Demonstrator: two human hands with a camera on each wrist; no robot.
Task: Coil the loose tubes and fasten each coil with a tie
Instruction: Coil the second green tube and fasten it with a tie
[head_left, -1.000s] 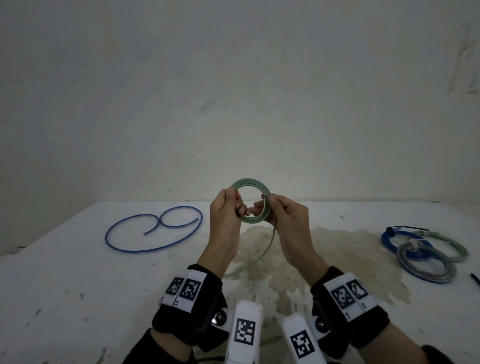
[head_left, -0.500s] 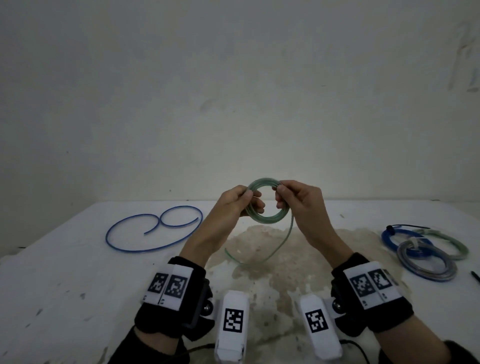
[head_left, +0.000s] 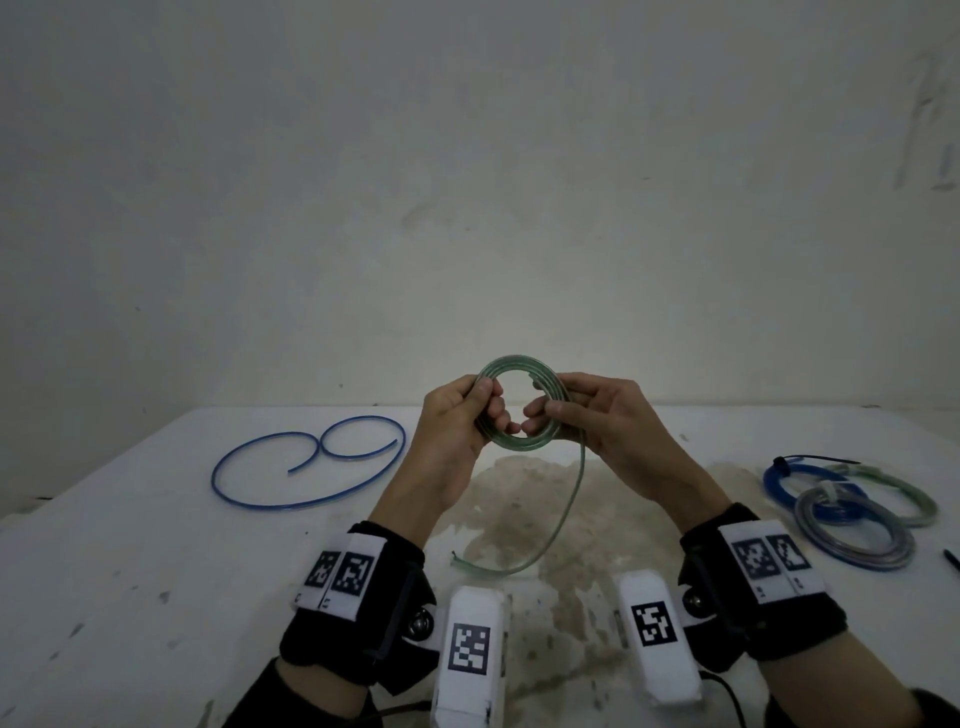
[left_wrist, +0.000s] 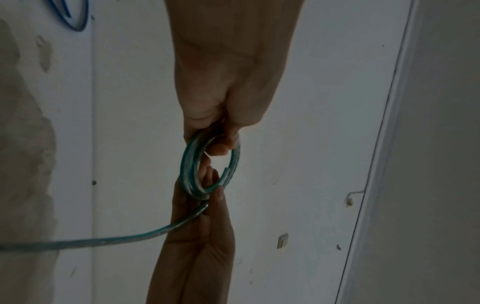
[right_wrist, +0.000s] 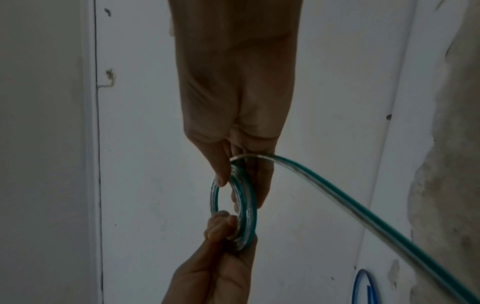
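Observation:
I hold a small coil of clear green tube (head_left: 514, 366) upright above the table, between both hands. My left hand (head_left: 480, 410) grips the coil's left side with thumb on top and fingers curled through the ring (left_wrist: 192, 162). My right hand (head_left: 558, 410) pinches the right side (right_wrist: 245, 197). The tube's loose tail (head_left: 563, 514) hangs from the right hand down to the table, its end lying near my left wrist. A loose blue tube (head_left: 311, 462) lies in an open curl at the left.
Three finished coils lie at the right: blue (head_left: 779, 486), pale green (head_left: 919, 501) and grey-clear (head_left: 852, 551). A black tie (head_left: 826, 460) sticks out behind them and a dark object (head_left: 950, 558) pokes in at the right edge. The white table (head_left: 130, 571) has a brownish stain (head_left: 519, 499).
Both hands turned the coil and wound on more tube. The tail now drops from the right hand and its end lies closer to my wrists. Hands rose slightly.

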